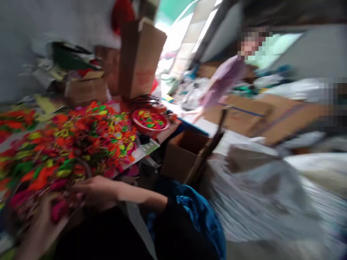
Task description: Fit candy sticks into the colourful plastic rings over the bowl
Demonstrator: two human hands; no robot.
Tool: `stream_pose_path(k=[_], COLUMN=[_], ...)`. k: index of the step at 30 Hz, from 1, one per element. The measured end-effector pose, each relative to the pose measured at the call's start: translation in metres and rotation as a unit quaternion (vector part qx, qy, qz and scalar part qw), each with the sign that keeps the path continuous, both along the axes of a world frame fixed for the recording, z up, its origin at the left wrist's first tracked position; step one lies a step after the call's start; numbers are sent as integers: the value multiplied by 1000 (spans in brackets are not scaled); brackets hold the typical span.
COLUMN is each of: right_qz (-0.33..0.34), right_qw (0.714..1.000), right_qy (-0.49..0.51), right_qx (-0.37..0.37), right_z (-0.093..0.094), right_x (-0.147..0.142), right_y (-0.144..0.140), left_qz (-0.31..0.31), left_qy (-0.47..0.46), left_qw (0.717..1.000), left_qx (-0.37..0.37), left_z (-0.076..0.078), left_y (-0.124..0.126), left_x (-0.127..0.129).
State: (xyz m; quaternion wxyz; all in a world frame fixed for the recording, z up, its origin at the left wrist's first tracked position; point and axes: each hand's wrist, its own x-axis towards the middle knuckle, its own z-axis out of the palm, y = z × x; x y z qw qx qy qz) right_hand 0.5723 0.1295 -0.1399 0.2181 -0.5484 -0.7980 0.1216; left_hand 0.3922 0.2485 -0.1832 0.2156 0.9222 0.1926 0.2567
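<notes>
The heap of small bright pieces [67, 144], red, orange, yellow, green and pink, is spread across the table [141, 153] at frame left, and its near edge is touched by both hands. The right hand [93, 191] is laid flat on it with fingers loosely together; the left hand [45, 220] is too blurred for finger state to be told. A red bowl [150, 122] of similar pieces is seen beyond, cardboard boxes [139, 59] behind it, another person's sleeve [223, 81] further right.

One red bowl [150, 122], two hands, one upright cardboard box [141, 59].
</notes>
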Motion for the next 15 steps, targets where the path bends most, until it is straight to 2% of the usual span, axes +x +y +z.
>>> stream_pose_path(k=[1,3,6,11,15], right_qz=[-8,-21,-24,8,1], right_qw=[1000,997,991,987,987], right_qy=[27,74,135,158,154], right_qx=[-11,-22,10,41,45], right_z=[-1,-4,-10,-13,-13], right_x=[-3,-6,-7,-17,-23], right_y=[-5,-13,-18,-23,-22], left_qz=[27,32,42,64,89], left_qy=[3,11,19,9,-32], left_qw=[1000,999,994,981,971], left_qx=[1,-40,-103,-185,-221], left_z=[5,16,23,17,9], left_y=[-9,-28,-45,-60,-66], left_x=[-13,-27,-28,-35,-37])
